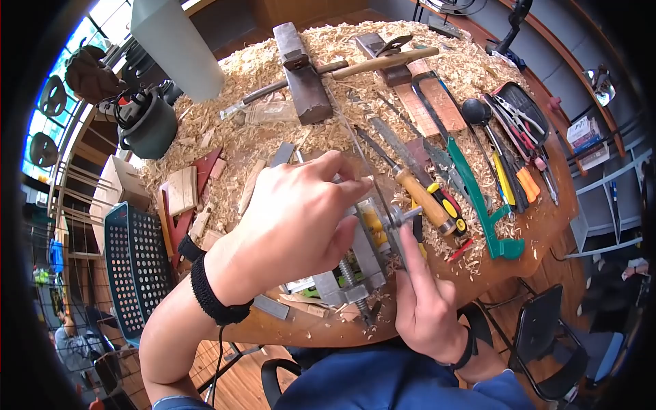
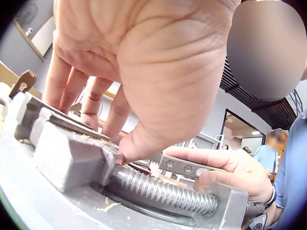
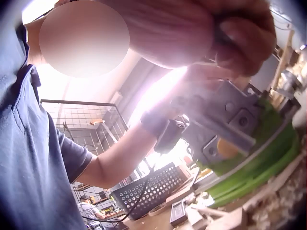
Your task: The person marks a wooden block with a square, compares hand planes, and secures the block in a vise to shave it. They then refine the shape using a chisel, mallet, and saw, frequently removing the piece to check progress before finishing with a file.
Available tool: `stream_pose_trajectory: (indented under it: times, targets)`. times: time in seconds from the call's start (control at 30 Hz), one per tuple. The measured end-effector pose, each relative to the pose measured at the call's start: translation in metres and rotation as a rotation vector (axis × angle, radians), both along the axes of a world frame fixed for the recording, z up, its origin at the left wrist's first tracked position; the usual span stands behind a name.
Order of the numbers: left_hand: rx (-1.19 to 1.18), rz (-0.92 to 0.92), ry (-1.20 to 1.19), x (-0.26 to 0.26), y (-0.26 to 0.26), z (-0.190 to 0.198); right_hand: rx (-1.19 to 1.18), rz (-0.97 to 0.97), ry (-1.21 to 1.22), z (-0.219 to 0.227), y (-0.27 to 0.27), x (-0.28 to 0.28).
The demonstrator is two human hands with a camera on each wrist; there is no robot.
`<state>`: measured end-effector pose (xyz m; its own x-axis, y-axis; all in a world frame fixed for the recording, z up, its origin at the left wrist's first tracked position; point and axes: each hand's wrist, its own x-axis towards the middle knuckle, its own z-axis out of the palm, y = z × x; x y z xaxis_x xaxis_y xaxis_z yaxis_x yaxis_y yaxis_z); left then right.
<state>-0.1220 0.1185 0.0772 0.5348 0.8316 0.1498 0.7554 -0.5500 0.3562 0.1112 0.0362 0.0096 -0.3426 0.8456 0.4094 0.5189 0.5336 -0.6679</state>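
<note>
A grey metal vise (image 1: 372, 263) stands near the table's front edge; its screw (image 2: 163, 189) shows in the left wrist view. A long thin metal strip (image 1: 363, 152) runs over it, lengthwise away from the body. My left hand (image 1: 294, 212) is bent over the vise, fingertips and thumb pinching at the strip; in the left wrist view the thumb (image 2: 139, 141) is against the vise jaw. My right hand (image 1: 430, 307) grips the strip's near end, index finger extended along it. That end (image 2: 180, 166) is flat with two hex bolts. In the right wrist view the hand (image 3: 244, 38) is blurred.
Wood shavings (image 1: 260, 68) cover much of the table. Two wooden planes (image 1: 307, 96) (image 1: 386, 61) and a hammer lie at the back. To the right are a green-handled saw (image 1: 478, 198), a wooden-handled tool (image 1: 424, 198) and pliers (image 1: 512, 116). A perforated basket (image 1: 140, 266) stands left.
</note>
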Motion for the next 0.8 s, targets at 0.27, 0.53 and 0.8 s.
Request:
stream_pose_trajectory:
  times: [0.27, 0.53, 0.8]
  targets:
    - [0.012, -0.027, -0.01, 0.002, -0.002, -0.002, -0.027, 0.023, -0.003, 0.0, -0.007, 0.02]
    - [0.121, -0.017, -0.053, 0.006, -0.02, -0.006, -0.021, 0.004, 0.037, -0.012, -0.005, 0.012]
    - [-0.098, -0.021, 0.385, 0.008, -0.039, 0.016, -0.024, 0.016, 0.038, -0.011, -0.007, 0.012]
